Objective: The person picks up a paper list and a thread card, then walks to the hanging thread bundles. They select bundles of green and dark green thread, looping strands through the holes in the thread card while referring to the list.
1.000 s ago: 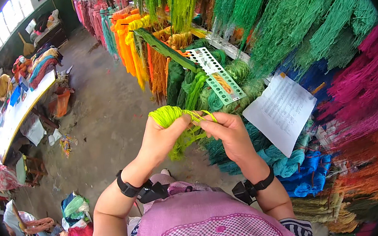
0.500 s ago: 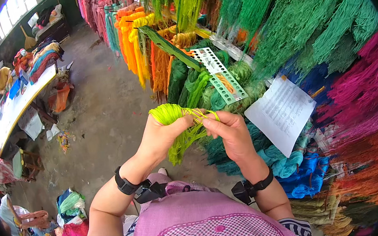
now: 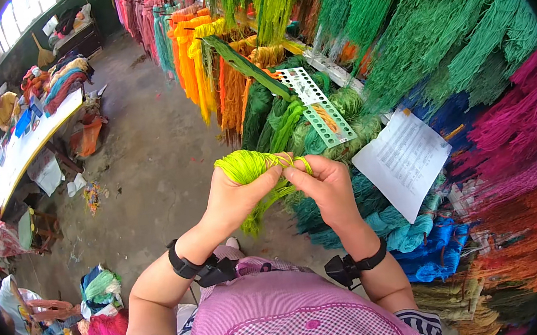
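Note:
A bright lime-green skein of thread (image 3: 242,165) is bunched in front of my chest, its loose strands hanging below my fingers. My left hand (image 3: 235,197) wraps round the bundle, with the thumb pressed on top. My right hand (image 3: 326,184) pinches a few lime strands at the skein's right end, and a loop of them runs over its fingers. Both thumbs nearly meet where the strands gather. The fingertips behind the thread are partly hidden.
Dense green skeins (image 3: 412,41) hang on the right, above a white printed sheet (image 3: 402,163). A perforated card (image 3: 314,107) lies on the green bundles ahead. Orange skeins (image 3: 195,64) hang beyond. At left stands a white-topped table (image 3: 33,143); fabric heaps (image 3: 101,289) lie nearer.
My hands have drawn slightly closer together at the gathered strands. The left thumb has shifted a little to the right. The surroundings have shifted slightly in the view.

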`<action>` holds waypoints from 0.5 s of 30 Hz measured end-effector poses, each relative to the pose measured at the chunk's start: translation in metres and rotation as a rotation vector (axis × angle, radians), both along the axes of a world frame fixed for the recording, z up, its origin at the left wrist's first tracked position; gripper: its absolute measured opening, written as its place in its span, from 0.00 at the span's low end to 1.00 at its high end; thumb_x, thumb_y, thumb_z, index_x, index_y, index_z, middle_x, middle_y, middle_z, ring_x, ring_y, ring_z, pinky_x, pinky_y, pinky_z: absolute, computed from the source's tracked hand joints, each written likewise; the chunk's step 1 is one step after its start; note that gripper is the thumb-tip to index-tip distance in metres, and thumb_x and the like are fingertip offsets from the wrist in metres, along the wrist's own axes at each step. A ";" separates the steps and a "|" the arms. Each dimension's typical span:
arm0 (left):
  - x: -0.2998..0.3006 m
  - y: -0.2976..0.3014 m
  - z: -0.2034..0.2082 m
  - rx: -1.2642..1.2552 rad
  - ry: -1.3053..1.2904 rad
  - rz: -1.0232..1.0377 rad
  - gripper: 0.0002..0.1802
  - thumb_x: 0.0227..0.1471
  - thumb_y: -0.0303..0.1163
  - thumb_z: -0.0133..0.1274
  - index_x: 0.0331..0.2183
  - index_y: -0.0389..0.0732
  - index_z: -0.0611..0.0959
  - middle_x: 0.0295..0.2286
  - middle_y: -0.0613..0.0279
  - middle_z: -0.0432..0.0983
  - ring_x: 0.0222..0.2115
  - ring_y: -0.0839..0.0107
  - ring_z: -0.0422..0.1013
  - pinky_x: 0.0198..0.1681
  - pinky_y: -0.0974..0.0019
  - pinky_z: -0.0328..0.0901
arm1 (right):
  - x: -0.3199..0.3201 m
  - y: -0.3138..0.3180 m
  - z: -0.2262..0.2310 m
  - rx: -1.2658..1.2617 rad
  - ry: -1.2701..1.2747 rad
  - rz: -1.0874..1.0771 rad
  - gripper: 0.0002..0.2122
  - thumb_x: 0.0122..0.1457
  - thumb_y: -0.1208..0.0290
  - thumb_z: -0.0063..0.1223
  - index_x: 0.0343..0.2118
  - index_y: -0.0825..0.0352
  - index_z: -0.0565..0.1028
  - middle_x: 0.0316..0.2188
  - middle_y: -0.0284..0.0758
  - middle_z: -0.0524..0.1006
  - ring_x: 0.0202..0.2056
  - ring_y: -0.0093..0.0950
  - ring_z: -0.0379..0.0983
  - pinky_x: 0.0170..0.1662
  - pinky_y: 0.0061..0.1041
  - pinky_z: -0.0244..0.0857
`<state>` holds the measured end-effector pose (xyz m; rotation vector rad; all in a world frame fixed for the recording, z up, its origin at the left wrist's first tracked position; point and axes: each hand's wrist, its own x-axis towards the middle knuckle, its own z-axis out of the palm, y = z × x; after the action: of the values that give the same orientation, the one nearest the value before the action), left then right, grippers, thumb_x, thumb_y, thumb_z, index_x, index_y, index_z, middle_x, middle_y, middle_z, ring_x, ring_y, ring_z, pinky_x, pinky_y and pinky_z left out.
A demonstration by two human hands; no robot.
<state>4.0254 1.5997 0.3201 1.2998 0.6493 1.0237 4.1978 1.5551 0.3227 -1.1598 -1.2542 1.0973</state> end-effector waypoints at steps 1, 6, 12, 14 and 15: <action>0.000 0.000 0.000 0.040 0.024 0.026 0.11 0.53 0.24 0.52 0.39 0.32 0.82 0.39 0.58 0.80 0.38 0.74 0.75 0.45 0.69 0.68 | 0.001 0.000 -0.001 -0.036 0.003 -0.009 0.05 0.56 0.74 0.55 0.25 0.68 0.76 0.21 0.19 0.68 0.24 0.08 0.57 0.26 0.14 0.50; -0.005 0.002 -0.007 -0.019 -0.011 0.035 0.11 0.52 0.26 0.53 0.38 0.32 0.82 0.39 0.59 0.79 0.34 0.77 0.74 0.40 0.70 0.69 | 0.001 0.004 -0.006 0.056 0.033 -0.067 0.04 0.57 0.74 0.53 0.28 0.68 0.76 0.23 0.24 0.70 0.27 0.11 0.62 0.30 0.14 0.53; -0.004 0.003 -0.004 -0.299 -0.333 -0.253 0.28 0.60 0.50 0.38 0.48 0.35 0.73 0.57 0.50 0.62 0.47 0.64 0.69 0.49 0.60 0.65 | 0.004 0.014 -0.008 -0.183 0.383 0.121 0.13 0.63 0.67 0.44 0.40 0.73 0.73 0.34 0.36 0.77 0.39 0.25 0.73 0.44 0.25 0.66; -0.001 0.000 0.000 -0.271 -0.334 -0.204 0.30 0.61 0.54 0.35 0.45 0.36 0.75 0.57 0.50 0.62 0.50 0.62 0.67 0.53 0.59 0.62 | -0.006 0.013 0.000 -0.185 0.359 0.115 0.13 0.63 0.67 0.47 0.42 0.72 0.75 0.35 0.34 0.78 0.36 0.21 0.72 0.43 0.23 0.66; 0.001 -0.001 0.002 -0.271 -0.330 -0.206 0.30 0.61 0.54 0.35 0.45 0.36 0.75 0.57 0.50 0.62 0.50 0.62 0.67 0.53 0.59 0.62 | -0.008 0.012 0.005 -0.159 0.303 0.153 0.12 0.61 0.70 0.50 0.42 0.72 0.75 0.35 0.32 0.78 0.36 0.19 0.72 0.42 0.21 0.65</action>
<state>4.0260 1.5985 0.3224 0.9134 0.3774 0.9182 4.1899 1.5671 0.3272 -0.9803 -1.0458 1.4498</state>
